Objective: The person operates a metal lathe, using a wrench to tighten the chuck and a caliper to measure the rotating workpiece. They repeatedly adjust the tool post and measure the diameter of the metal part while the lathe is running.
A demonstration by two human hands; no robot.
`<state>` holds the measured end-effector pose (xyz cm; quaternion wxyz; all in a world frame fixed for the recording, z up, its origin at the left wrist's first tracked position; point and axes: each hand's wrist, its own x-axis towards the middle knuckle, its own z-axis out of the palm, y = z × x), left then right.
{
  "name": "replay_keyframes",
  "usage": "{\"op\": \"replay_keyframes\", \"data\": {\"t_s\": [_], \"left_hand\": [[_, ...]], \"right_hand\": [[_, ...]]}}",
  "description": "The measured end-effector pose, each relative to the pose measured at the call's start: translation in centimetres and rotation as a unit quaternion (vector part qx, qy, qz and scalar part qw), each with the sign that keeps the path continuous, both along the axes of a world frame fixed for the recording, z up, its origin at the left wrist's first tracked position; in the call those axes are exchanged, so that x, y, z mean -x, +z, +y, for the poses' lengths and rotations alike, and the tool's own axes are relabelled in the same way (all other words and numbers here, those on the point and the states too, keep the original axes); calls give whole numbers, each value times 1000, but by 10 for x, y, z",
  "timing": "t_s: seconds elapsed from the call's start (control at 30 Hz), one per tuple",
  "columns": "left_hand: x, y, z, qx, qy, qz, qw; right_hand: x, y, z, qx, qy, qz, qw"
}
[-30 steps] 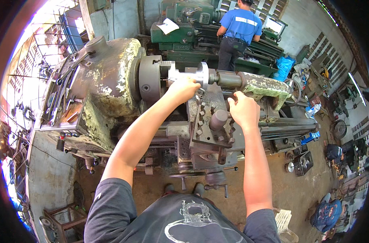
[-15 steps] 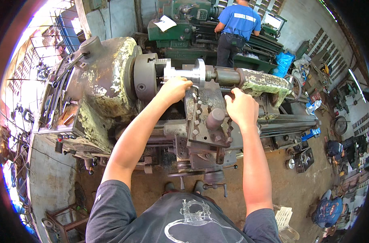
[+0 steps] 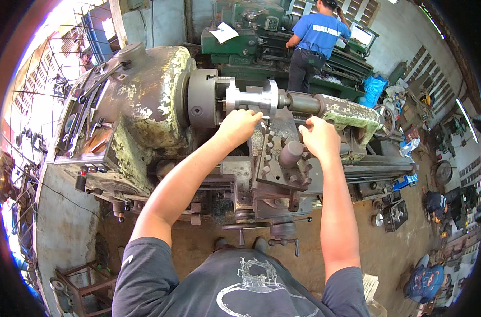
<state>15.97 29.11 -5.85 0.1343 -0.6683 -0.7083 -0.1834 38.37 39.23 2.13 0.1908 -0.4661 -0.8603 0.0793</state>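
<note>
Drawing one left hand (image 3: 239,127) slightly toward 6 o'clock from one silver spool (image 3: 255,100) since the earlier frame; curling it loosely, but cannot tell whether gripping. Half-curling one right hand (image 3: 321,138) at the spool's 4 o'clock, likewise unable to tell. Viewing the spool lying between one chuck (image 3: 201,98) at 9 and one tailstock (image 3: 349,113) at 3 o'clock.

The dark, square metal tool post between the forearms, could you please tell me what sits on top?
A dark, rounded metal cylinder stands amid grey, square-headed metal bolts; what is directly under the cylinder is hidden.
</note>
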Motion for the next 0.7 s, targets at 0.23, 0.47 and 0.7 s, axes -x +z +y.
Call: {"op": "replay_keyframes", "data": {"t_s": [0.23,0.47,0.7], "left_hand": [[15,-14,-48,-1,152,-80,985],[45,-14,-89,-66,149,-409,898],[36,15,-109,-159,134,-429,879]], "right_hand": [[96,-25,-51,-76,276,58,956],[177,-45,-85,-17,304,-170,937],[183,-56,-84,-6,295,-188,937]]}}
